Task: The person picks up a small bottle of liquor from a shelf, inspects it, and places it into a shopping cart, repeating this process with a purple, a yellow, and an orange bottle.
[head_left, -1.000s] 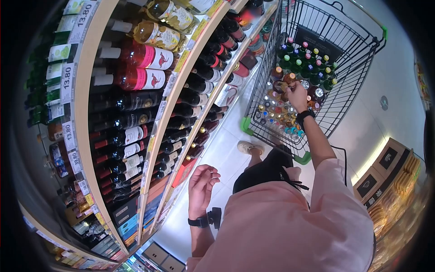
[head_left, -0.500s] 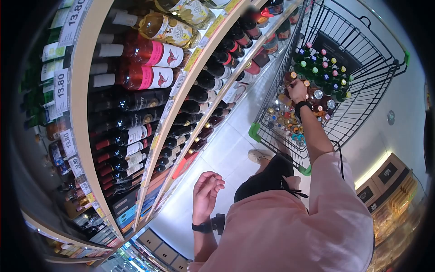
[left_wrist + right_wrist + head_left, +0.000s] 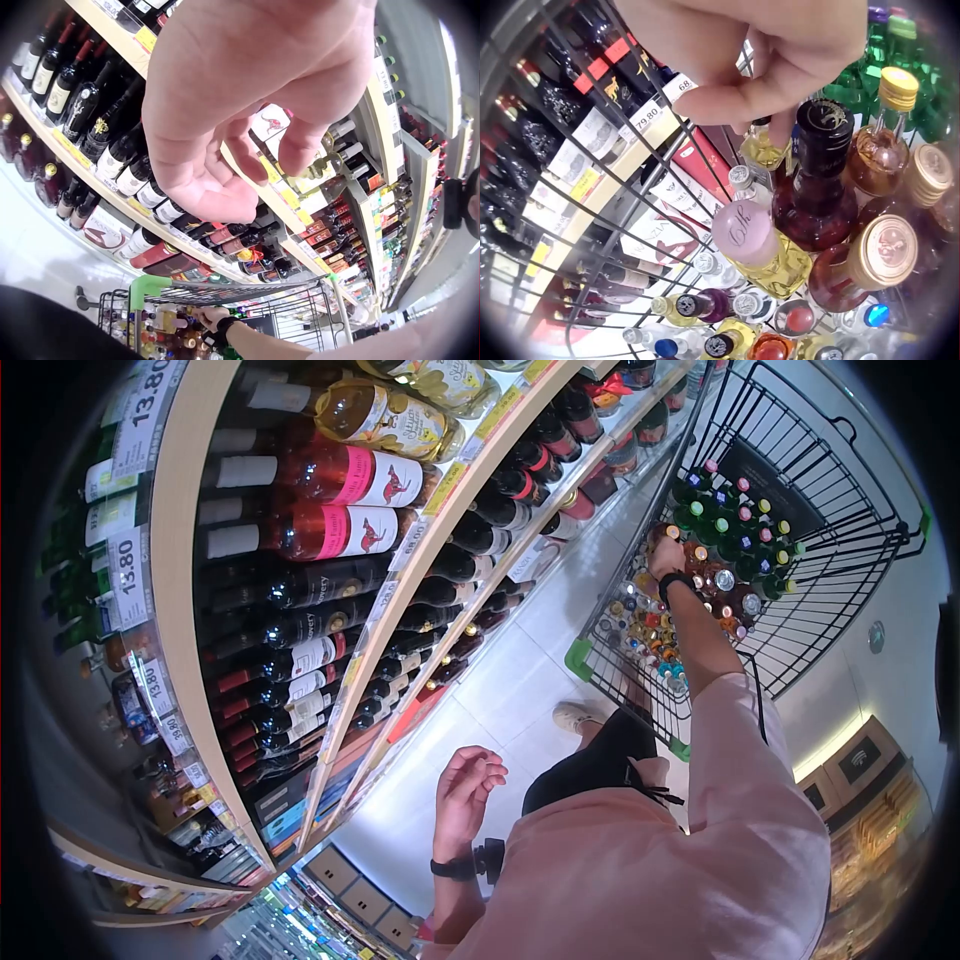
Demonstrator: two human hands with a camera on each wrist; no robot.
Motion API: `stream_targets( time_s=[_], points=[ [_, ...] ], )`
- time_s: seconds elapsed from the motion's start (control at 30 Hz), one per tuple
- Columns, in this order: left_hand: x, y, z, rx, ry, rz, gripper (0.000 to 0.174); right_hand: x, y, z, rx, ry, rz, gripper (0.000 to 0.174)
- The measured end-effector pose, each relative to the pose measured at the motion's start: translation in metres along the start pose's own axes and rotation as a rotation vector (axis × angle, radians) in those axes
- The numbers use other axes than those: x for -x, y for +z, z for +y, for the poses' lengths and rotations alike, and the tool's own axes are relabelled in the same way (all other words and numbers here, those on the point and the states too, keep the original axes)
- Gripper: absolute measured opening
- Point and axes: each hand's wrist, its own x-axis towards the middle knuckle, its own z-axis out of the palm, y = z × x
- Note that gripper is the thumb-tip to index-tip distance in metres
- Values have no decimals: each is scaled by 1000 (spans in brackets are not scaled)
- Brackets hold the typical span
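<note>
My right hand reaches into a shopping cart at the side nearest the shelves. In the right wrist view its curled fingers and thumb pinch the dark top of a small bottle of yellow liquid, partly hidden by the hand. Around it stand a dark-capped bottle, a bottle with a pale pink round cap and several small bottles. Green bottles stand farther into the cart. My left hand hangs in the air by the shelves, loosely curled, with nothing in it.
A shelf of lying wine bottles with price tags runs along the left. Brown boxes and packaged goods stand at the lower right. The tiled floor shows between shelf and cart.
My right hand has moved within the cart toward its shelf-side wall, the small bottle with it. The cart and shelves have shifted rightward in the head view. My left hand stays loosely curled.
</note>
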Motion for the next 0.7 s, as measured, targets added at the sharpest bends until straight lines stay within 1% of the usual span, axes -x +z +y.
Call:
stream_targets(
  time_s=[0.03,0.13,0.23,0.33,0.37,0.47,0.6,0.63,0.7],
  points=[
    [0,0,-1,-10,-2,4,15,-3,1,-1,23,51,-19,29],
    [0,1,-3,-21,-3,5,16,-11,7,0,11,53,-7,28],
    [1,3,-4,-22,-2,2,16,-15,15,3,26,-2,13,27],
    [0,10,-3,-7,2,-11,14,-15,17,4,-6,27,-5,27],
    [0,11,-3,-3,0,-15,14,-14,18,6,-19,0,14,27],
    [-2,13,-4,3,8,-65,13,-7,10,4,-54,-2,-1,27],
    [-2,21,-2,-31,9,-89,12,-11,7,5,-38,-16,-79,24],
    [-4,22,-2,-39,12,-97,12,1,-10,-7,-10,27,-127,25],
    [-5,21,0,-65,14,-117,13,2,-11,-5,-62,14,-155,26]
  ],
)
